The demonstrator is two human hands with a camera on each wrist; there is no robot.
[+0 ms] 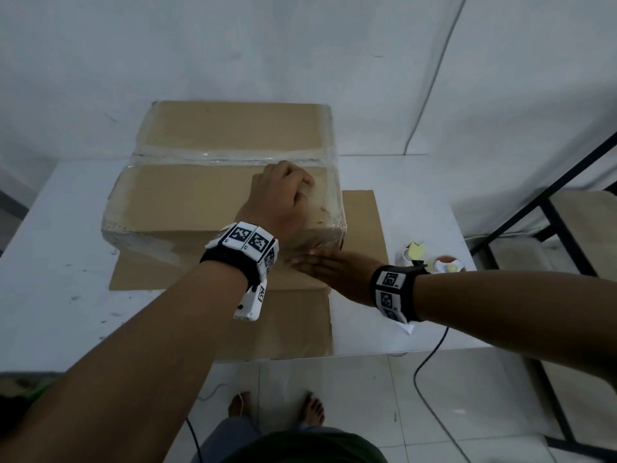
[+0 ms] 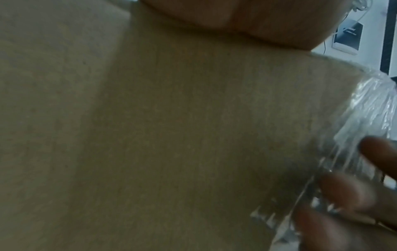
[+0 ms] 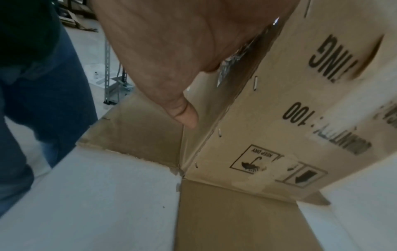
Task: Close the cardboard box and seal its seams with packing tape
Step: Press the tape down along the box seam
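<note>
A closed cardboard box (image 1: 187, 192) stands on a white table (image 1: 60, 262). Clear packing tape (image 1: 227, 157) runs along its centre seam and wraps its right edge. My left hand (image 1: 287, 188) rests on the box top near the right edge, its fingertips (image 2: 343, 190) pressing on the crinkled tape (image 2: 369, 105) and holding nothing. My right hand (image 1: 330, 267) lies flat against the front face by the front right corner, fingers straight and pointing left. In the right wrist view the palm (image 3: 171, 51) presses the printed box wall (image 3: 279, 135), with the thumb (image 3: 184, 115) pointing down.
A flat cardboard sheet (image 1: 364, 228) lies under the box and reaches the table's front edge. A tape roll (image 1: 449, 264) and a small white and yellow item (image 1: 414, 252) sit at the table's right. A black metal rack (image 1: 551, 222) stands beyond. A cable (image 1: 430, 355) hangs off the front.
</note>
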